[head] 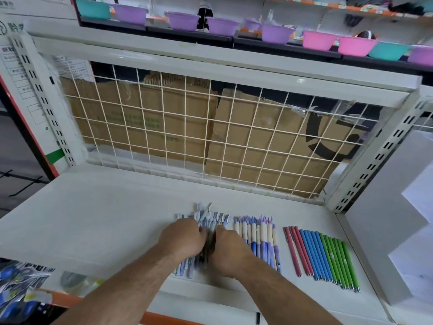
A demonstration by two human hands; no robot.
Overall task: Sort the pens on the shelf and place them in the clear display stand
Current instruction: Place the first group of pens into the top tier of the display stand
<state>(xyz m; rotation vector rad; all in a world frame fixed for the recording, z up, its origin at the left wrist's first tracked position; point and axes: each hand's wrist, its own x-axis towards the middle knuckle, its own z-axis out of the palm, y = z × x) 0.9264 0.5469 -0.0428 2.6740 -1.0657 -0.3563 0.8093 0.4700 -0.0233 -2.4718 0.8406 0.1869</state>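
Note:
On the white shelf lies a loose bundle of pale blue and purple patterned pens. My left hand and my right hand grip this bundle from either side, fingers curled around it. Right of the bundle, a neat row of white and purple pens with crown caps lies side by side. Further right sits a row of slim pens, grouped red, blue, then green. No clear display stand is in view.
A white wire grid with cardboard behind it backs the shelf. A slotted upright and white panel close the right side. Coloured plastic bowls line the shelf above. Packaged goods sit lower left.

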